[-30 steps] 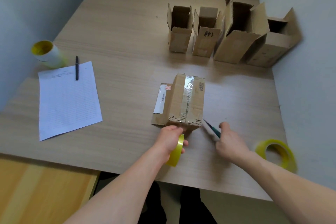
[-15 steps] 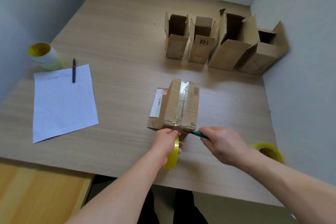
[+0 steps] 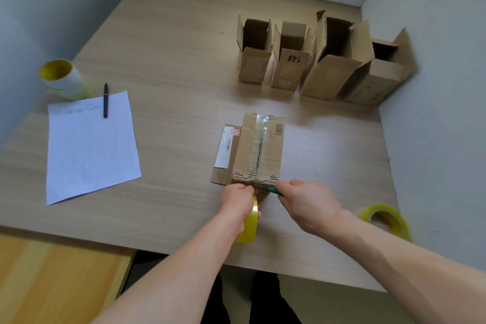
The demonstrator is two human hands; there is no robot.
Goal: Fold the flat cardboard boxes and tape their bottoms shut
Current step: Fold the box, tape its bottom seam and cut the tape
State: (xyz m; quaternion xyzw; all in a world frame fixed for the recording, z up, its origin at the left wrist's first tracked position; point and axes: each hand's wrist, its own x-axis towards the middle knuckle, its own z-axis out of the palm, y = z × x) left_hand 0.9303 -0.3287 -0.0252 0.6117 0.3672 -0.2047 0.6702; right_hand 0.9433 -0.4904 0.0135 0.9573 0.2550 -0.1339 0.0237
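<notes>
Right hand [image 3: 307, 205], gripping green-handled cutter [image 3: 274, 190], now sits at taped box [image 3: 259, 150] near edge; left hand [image 3: 240, 202] grips yellow tape roll [image 3: 250, 222]. Behind box: carton [image 3: 289, 66] marked "14#".

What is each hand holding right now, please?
Left hand: closed on the yellow tape roll.
Right hand: closed on the green-handled tool by the taped box.

Most of the green tool [image 3: 274, 190] is covered by the right hand [image 3: 309, 205], and its tip is blurred against the box [image 3: 259, 150]. The tape roll [image 3: 250, 222] is half hidden behind the left hand [image 3: 239, 201]. The print on the paper [image 3: 89, 147] cannot be read
</notes>
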